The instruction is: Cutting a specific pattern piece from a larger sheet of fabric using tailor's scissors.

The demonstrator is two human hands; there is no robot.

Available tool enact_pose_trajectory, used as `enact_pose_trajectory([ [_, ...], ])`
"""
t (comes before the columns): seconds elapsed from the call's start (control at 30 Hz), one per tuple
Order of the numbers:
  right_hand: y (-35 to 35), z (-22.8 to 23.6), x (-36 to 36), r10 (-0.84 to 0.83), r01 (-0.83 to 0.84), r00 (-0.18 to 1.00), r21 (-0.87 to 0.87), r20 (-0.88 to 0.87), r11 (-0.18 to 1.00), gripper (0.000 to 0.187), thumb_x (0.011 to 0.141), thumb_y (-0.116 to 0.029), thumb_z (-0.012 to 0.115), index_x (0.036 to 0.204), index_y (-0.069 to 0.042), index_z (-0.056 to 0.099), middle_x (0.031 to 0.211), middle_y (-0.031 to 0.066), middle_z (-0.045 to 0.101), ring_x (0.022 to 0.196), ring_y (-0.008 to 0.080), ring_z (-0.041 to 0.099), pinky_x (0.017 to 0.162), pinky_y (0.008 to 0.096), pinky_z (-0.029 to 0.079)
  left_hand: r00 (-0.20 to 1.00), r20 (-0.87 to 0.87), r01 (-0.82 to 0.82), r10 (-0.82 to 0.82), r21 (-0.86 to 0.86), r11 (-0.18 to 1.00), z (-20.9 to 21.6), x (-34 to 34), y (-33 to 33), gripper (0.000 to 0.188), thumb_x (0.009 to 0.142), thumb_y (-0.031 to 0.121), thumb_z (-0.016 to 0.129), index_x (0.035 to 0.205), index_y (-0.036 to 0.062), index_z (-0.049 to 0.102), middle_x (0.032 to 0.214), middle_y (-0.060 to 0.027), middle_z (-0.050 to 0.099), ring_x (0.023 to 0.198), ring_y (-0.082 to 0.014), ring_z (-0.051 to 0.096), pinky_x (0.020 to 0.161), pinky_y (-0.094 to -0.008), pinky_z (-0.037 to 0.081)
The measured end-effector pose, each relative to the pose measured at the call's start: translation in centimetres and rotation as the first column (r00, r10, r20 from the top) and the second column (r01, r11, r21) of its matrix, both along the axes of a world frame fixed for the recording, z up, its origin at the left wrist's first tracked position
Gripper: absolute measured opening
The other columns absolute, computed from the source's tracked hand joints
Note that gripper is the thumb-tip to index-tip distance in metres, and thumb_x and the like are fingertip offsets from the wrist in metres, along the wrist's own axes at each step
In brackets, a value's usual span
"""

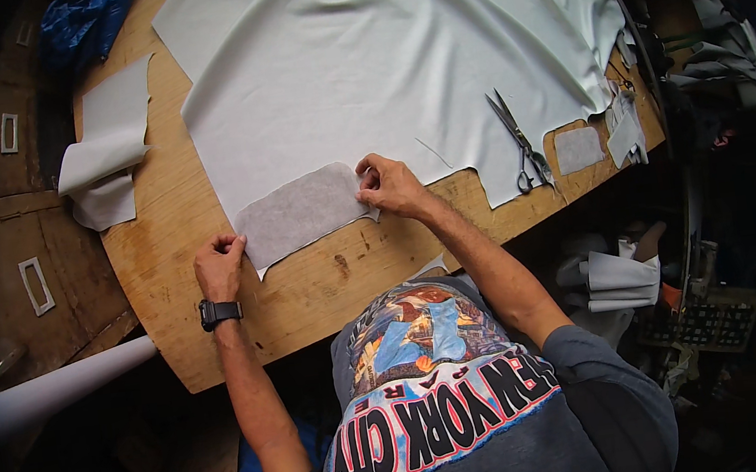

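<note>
Both hands are down on the wooden bench (328, 289), working a grey rounded-rectangle pattern piece (300, 215) that lies on the near edge of the big pale cloth (375, 57). The left hand (219, 265), wristwatch on, sits at the piece's eight o'clock corner, fingers curled and pinching the edge there. The right hand (391, 185) is at three o'clock of the piece, fingertips bunched and nipping its right end against the cloth. So both are closed on the piece, neither is loose.

This reads as the laying-out step: the piece is being squared up and held flat on the cloth, near the already cut-away lower border. Whether cloth and piece are gripped together, I cannot tell.

The scissors (523, 145) lie shut-looking on the cloth, well apart at three o'clock from the right hand, untouched. A second, smaller grey piece (579, 149) rests just beyond them. Folded white offcuts (104, 156) sit at ten o'clock.

The next move, I judge, calls for keeping the piece from creeping while one hand lets go, with flat pressure and no wrinkles beneath.
</note>
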State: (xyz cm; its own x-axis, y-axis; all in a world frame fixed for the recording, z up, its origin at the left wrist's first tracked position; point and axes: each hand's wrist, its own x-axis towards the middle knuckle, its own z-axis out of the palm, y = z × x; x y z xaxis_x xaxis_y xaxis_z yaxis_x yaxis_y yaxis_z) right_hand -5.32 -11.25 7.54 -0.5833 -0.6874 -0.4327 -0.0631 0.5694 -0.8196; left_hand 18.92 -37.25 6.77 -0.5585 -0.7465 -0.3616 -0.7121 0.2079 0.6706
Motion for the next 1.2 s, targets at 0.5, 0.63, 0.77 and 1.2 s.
enact_pose_trajectory([
  [0.5, 0.7, -0.3, 0.3, 0.028, -0.042, 0.949, -0.039, -0.313, 0.998, 0.037, 0.078, -0.010, 0.075, 0.110, 0.001, 0.059, 0.090, 0.0134, 0.064, 0.080, 0.0295, 0.065, 0.076, 0.0391, 0.054, 0.999, -0.040, 0.004, -0.004, -0.010, 1.000, 0.4, -0.6, 0.6, 0.027, 0.083, 0.024, 0.077, 0.092, -0.0004, 0.071, 0.075, -0.0041, 0.067, 0.068, -0.0126, 0.060, 0.066, -0.0288, 0.050],
  [0.63, 4.1, 2.0, 0.5, -0.135, 0.103, 0.934, -0.113, -0.332, 0.988, 0.030, 0.083, -0.011, 0.072, 0.108, 0.001, 0.061, 0.093, 0.0141, 0.063, 0.082, 0.0282, 0.063, 0.076, 0.0384, 0.052, 0.988, -0.146, -0.073, 0.042, -0.220, 0.973, 1.8, -2.0, 3.3, 0.020, 0.090, 0.017, 0.069, 0.101, 0.0017, 0.068, 0.086, -0.0078, 0.066, 0.077, -0.0186, 0.062, 0.071, -0.0323, 0.050],
  [0.77, 14.8, 2.2, -2.8, -0.290, 0.360, 0.671, -0.042, -0.682, 0.932, 0.026, 0.086, -0.012, 0.067, 0.108, 0.000, 0.062, 0.099, 0.0151, 0.064, 0.095, 0.0313, 0.061, 0.086, 0.0413, 0.049, 0.868, -0.325, 0.164, -0.376, -0.526, 0.835, 2.4, -6.7, 8.5, 0.014, 0.087, 0.003, 0.066, 0.102, 0.0039, 0.067, 0.103, -0.0124, 0.065, 0.100, -0.0314, 0.061, 0.089, -0.0417, 0.048],
  [1.2, 29.5, -0.2, -5.1, -0.119, 0.531, 0.477, 0.178, -0.871, 0.829, 0.043, 0.085, -0.018, 0.070, 0.123, -0.003, 0.059, 0.126, 0.0175, 0.057, 0.121, 0.0378, 0.051, 0.104, 0.0459, 0.040, 0.679, -0.257, 0.434, -0.688, -0.615, 0.658, -3.5, -11.3, 11.9, 0.025, 0.085, 0.009, 0.068, 0.110, 0.0095, 0.069, 0.119, -0.0107, 0.061, 0.115, -0.0304, 0.055, 0.096, -0.0450, 0.042],
])
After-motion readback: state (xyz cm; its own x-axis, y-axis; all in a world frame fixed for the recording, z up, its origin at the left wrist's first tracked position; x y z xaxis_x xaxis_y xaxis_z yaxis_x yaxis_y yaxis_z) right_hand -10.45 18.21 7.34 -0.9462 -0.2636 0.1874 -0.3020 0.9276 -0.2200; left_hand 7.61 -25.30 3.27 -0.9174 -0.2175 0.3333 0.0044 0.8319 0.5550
